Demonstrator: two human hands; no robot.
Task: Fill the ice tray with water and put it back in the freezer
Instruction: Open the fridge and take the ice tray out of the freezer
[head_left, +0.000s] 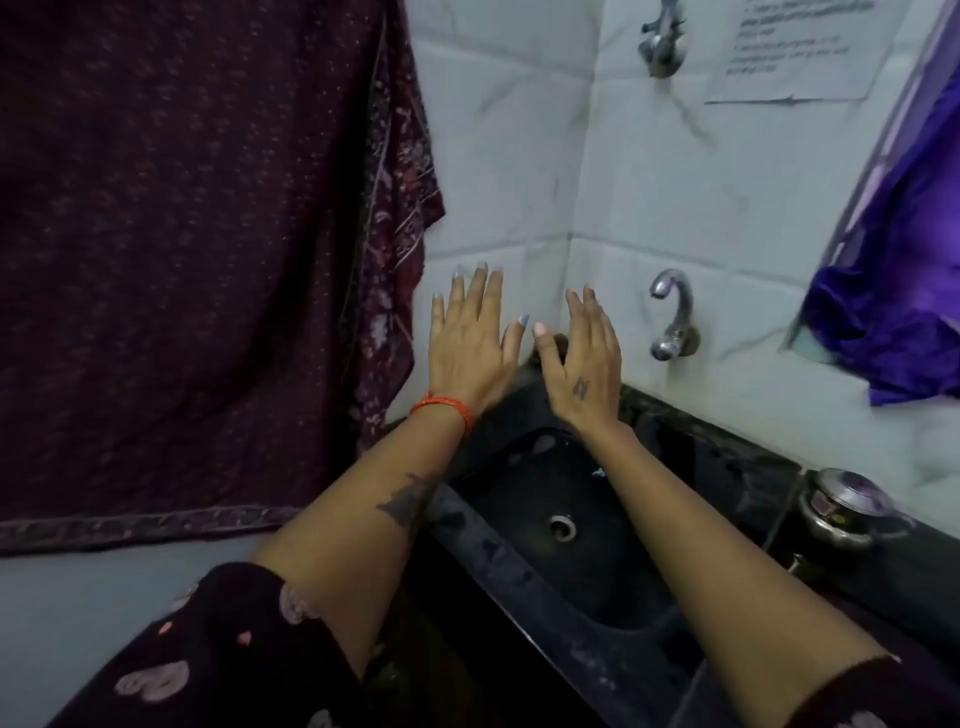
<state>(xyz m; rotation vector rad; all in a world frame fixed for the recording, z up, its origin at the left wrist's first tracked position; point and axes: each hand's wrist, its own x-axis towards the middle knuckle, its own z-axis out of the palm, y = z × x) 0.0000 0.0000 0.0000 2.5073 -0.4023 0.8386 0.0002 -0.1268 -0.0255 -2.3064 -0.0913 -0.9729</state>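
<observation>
My left hand (470, 343) and my right hand (584, 358) are stretched out side by side above the far corner of a black sink (524, 582), backs up, fingers straight and spread, holding nothing. A chrome tap (672, 312) juts from the tiled wall just right of my right hand. The sink's steel drain (562, 526) lies below my forearms. No ice tray and no freezer are in view.
A dark maroon patterned cloth (197, 249) hangs on the left. A second tap (660, 44) and a paper notice (800, 49) are high on the wall. Purple fabric (893, 301) hangs at the right. A steel lidded pot (844, 506) stands on the black counter.
</observation>
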